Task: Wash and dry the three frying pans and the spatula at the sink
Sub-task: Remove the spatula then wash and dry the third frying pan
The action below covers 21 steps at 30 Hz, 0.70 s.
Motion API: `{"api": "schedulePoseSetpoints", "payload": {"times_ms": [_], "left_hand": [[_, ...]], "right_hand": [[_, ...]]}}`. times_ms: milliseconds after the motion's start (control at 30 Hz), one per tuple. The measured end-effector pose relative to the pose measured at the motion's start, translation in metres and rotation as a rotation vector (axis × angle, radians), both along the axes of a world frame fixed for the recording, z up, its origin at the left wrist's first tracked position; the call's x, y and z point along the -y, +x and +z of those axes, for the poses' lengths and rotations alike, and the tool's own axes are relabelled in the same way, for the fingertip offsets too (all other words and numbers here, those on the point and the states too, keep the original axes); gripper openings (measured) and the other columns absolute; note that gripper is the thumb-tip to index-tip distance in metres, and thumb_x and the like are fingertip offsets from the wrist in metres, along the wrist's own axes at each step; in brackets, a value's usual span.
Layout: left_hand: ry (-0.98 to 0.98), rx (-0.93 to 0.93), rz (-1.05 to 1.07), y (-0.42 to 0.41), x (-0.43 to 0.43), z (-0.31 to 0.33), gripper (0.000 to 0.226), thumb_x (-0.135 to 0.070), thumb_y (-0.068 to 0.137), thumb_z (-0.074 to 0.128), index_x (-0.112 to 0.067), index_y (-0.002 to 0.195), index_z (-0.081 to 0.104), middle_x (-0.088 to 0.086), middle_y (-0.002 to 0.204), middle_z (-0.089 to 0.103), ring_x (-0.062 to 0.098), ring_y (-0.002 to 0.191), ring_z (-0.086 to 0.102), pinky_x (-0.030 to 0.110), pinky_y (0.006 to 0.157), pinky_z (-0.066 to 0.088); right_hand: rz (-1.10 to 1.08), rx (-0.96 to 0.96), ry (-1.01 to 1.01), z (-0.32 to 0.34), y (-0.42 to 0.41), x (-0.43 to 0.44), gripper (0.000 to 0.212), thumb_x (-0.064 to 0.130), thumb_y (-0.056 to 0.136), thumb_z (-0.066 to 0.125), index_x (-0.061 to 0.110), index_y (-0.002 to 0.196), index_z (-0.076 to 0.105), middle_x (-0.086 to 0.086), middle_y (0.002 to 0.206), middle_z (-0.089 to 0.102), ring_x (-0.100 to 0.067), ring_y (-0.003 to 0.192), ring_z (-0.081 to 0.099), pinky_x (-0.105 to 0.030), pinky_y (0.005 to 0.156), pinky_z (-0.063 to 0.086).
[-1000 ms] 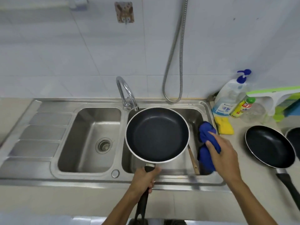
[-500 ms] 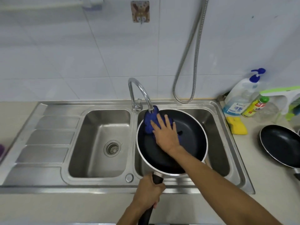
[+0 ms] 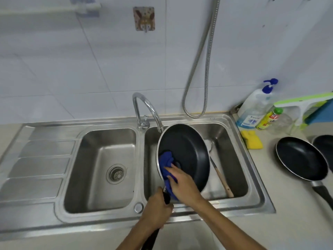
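Observation:
A black frying pan (image 3: 187, 152) with a silver rim is tilted over the right basin of the steel sink (image 3: 259, 184). My left hand (image 3: 156, 210) grips its black handle at the sink's front edge. My right hand (image 3: 182, 183) presses a blue cloth (image 3: 166, 162) against the pan's lower left inside. A wooden-handled spatula (image 3: 222, 179) lies in the right basin behind the pan, its head partly hidden. A second black pan (image 3: 302, 159) rests on the counter at right, and a third pan (image 3: 324, 147) shows at the frame edge.
The curved tap (image 3: 146, 110) ends just above the pan's far rim. A metal hose (image 3: 201, 69) hangs on the tiled wall. Soap bottles (image 3: 255, 107), a yellow sponge (image 3: 252, 139) and a green squeegee (image 3: 302, 103) stand at back right. The left basin (image 3: 102, 168) has a drain strainer.
My right hand brought the blue cloth from the basin's right side into the pan, then slid it from the far side down to the near left. The pan has tilted up on its side.

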<state>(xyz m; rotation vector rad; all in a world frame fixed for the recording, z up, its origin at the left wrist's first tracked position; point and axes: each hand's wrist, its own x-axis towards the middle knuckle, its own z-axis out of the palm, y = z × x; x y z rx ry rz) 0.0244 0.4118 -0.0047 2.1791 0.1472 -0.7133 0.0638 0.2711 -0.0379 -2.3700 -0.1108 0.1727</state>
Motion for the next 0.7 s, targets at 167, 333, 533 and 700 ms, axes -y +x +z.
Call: {"api": "schedulePoseSetpoints", "payload": {"times_ms": [167,333,533,700], "left_hand": [[-0.124,-0.019,0.035,-0.005,0.009,0.008,0.022,-0.017,0.078,0.063,-0.021,0.098,0.054,-0.003,0.077,0.066,0.013,0.049,0.058,0.029,0.047,0.044],[-0.231,-0.048,0.138,0.007,0.011,0.010,0.019,-0.020,0.078,0.062,-0.018,0.093,0.051,-0.002,0.057,0.055,0.018,0.041,0.048,0.033,0.047,0.043],[-0.244,-0.128,0.154,0.015,0.017,0.007,0.022,-0.011,0.084,0.059,-0.010,0.104,0.048,0.004,0.057,0.052,0.018,0.039,0.046,0.026,0.042,0.040],[-0.206,-0.003,-0.076,0.018,0.021,0.002,0.012,-0.010,0.082,0.061,-0.020,0.087,0.063,-0.008,0.074,0.068,-0.004,0.060,0.058,0.019,0.059,0.046]], "right_hand": [[-0.109,0.281,-0.298,-0.001,0.095,-0.011,0.043,0.024,0.090,0.055,0.029,0.132,0.063,-0.002,0.156,0.044,-0.038,0.119,0.054,-0.046,0.097,0.051],[-0.216,0.240,-0.579,-0.002,0.122,0.077,0.055,0.012,0.079,0.069,0.026,0.132,0.063,-0.002,0.150,0.050,-0.041,0.109,0.058,-0.045,0.080,0.055],[-0.485,-0.058,-0.274,-0.032,0.043,0.046,0.033,0.033,0.096,0.049,0.023,0.125,0.061,-0.015,0.124,0.063,-0.042,0.102,0.060,-0.045,0.090,0.044],[-0.349,0.043,0.005,0.010,0.015,-0.019,0.028,0.033,0.100,0.049,0.028,0.126,0.060,-0.001,0.123,0.064,-0.028,0.107,0.059,-0.036,0.095,0.043]]}}
